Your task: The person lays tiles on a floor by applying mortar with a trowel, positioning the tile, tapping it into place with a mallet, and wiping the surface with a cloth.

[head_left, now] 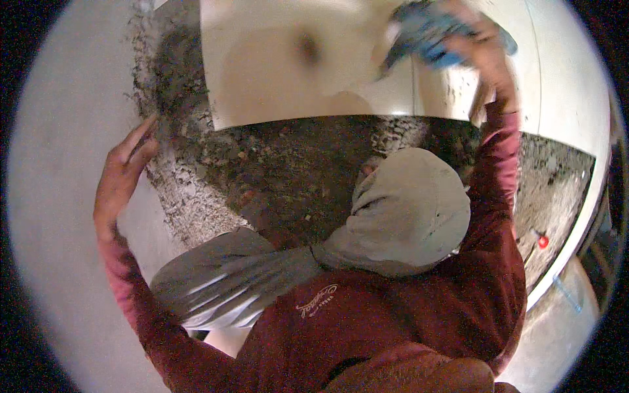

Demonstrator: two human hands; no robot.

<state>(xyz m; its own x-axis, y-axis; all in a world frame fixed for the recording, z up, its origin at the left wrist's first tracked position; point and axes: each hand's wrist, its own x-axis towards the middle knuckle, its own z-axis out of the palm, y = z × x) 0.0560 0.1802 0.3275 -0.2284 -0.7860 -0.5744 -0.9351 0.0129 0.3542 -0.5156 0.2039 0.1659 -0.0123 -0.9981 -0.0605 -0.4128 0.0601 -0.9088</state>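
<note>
Slabs, pale and smooth, take up the far side of the ground, and to my eye the job on them is wiping down. The blue rag is over their far right part, across a joint line, with the right hand closed on it; both are blurred. I'd keep the rag flat, turn a clean fold to the dark specks just below it, and wipe away from the near edge so no grit gets dragged up.

As for the rest, a smooth pale surface, a wall by the look of it, fills the left. Dark rough ground lies between the slabs and the crouching body, so the arm has to reach across loose dirt, and a foot put wrong could kick some onto the finish. The knee in grey cloth juts up just short of the slabs and crowds any stroke drawn straight back. The left hand is out by the wall, fingers straight and near together, gripping nothing I can make out; whether it bears weight I can't tell. Smallest, a red knob sits on the right-hand patch of dirt, well apart from the rag.
</note>
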